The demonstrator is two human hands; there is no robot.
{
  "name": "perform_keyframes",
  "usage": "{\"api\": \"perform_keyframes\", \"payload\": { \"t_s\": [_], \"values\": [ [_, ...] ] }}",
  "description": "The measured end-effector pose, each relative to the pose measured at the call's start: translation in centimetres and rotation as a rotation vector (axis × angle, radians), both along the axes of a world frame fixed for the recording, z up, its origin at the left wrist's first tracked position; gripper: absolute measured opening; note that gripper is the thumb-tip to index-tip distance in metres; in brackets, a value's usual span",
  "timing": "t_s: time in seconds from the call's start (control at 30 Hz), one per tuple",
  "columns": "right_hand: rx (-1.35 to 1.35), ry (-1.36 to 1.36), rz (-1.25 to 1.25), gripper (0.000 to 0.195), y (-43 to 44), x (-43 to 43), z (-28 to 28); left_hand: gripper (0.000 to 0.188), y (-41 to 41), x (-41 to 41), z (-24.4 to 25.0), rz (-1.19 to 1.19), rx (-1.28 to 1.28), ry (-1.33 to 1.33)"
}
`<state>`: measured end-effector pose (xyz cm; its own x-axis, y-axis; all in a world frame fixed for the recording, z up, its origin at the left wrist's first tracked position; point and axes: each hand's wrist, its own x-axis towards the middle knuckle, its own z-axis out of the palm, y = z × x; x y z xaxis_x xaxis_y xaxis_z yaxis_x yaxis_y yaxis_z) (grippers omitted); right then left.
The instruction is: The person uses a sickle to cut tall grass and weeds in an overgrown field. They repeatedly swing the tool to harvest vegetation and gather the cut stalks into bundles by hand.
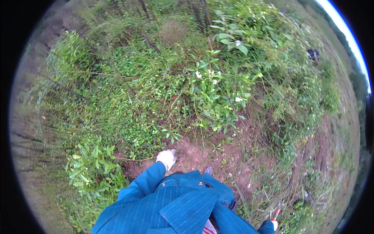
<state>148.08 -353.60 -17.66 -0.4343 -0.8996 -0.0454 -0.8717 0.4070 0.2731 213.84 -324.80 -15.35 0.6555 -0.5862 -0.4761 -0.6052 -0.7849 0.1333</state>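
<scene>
My left hand [166, 160], in a white glove, is low over the reddish soil in front of my body. A thin stem [136, 160] runs from the left up to this glove; whether the fingers grip it cannot be made out. At the lower right, my right hand [274, 225], also gloved in white, is shut on the red handle of a tool [277, 214]. The tool's far end is blurred among the grass, so its exact kind is unclear. White-flowered leafy shrub [214, 87] growth stands ahead of me.
Bare reddish soil [195, 153] lies before my feet. A leafy bush [96, 166] grows close on my left. Dense low greenery [137, 108] with small blue flowers spreads ahead. Dry grass [268, 122] covers the right side, and a dark object [313, 55] sits farther off there.
</scene>
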Motion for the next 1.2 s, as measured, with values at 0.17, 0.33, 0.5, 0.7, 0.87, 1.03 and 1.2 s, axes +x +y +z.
{"api": "perform_keyframes", "payload": {
  "t_s": [0.17, 0.33, 0.5, 0.7, 0.87, 1.03, 1.2],
  "values": [
    [-0.103, -0.475, 0.131, 0.015, -9.7, 7.5, -10.8, 0.035, 0.5, 0.2, -2.6, 0.191, -0.174, 0.060],
    [0.672, -0.597, 0.685, 0.030, -9.6, 32.1, -4.3, 0.028, 0.6, 0.2, -4.3, 0.354, -0.378, 0.074],
    [0.615, -0.604, 0.728, 0.040, -4.3, 41.4, -5.3, 0.025, -7.9, 6.1, -8.1, 0.131, -0.582, -0.039],
    [0.605, -0.934, 0.442, 0.029, -0.4, 49.5, -0.1, 0.037, -17.1, 10.9, -14.3, 0.739, -0.578, 0.665],
    [0.588, -0.747, 0.642, 0.031, -2.4, 52.8, -4.0, 0.016, -17.9, 10.8, -18.8, -0.088, -0.276, -0.016],
    [0.696, -0.337, 1.004, 0.043, -1.1, 65.8, -3.4, 0.018, -14.0, 11.7, -20.0, 0.028, -0.213, 0.145],
    [0.700, -0.153, 1.120, 0.035, -1.2, 75.1, -8.7, 0.023, -9.1, 14.6, -21.2, 0.324, -0.177, 0.324]
  ]
}}
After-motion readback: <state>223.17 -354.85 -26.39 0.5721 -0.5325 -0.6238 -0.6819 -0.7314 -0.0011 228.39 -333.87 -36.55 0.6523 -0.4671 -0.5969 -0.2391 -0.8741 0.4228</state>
